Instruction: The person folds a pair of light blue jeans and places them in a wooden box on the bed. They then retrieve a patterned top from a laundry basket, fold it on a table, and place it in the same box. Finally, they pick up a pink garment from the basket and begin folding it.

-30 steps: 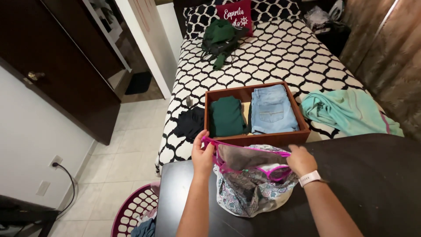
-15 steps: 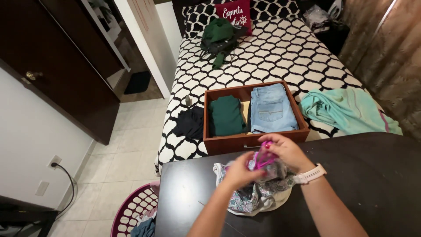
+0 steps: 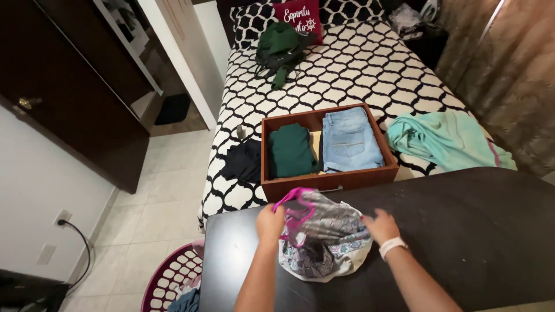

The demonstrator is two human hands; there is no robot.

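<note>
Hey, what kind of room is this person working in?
Likely a bedroom: a bed with a patterned cover, a drawer of folded clothes lying on it, and a laundry basket on the floor.

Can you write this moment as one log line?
left hand: gripping pink trim of patterned garment | right hand: flat on garment | dark table

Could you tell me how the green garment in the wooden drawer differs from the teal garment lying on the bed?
The green garment is dark and folded into a neat rectangle; the teal garment is pale and spread loosely, crumpled. The green one sits inside the wooden drawer beside folded jeans; the teal one lies right of the drawer on the patterned bedspread. Neither is touched by a hand.
</note>
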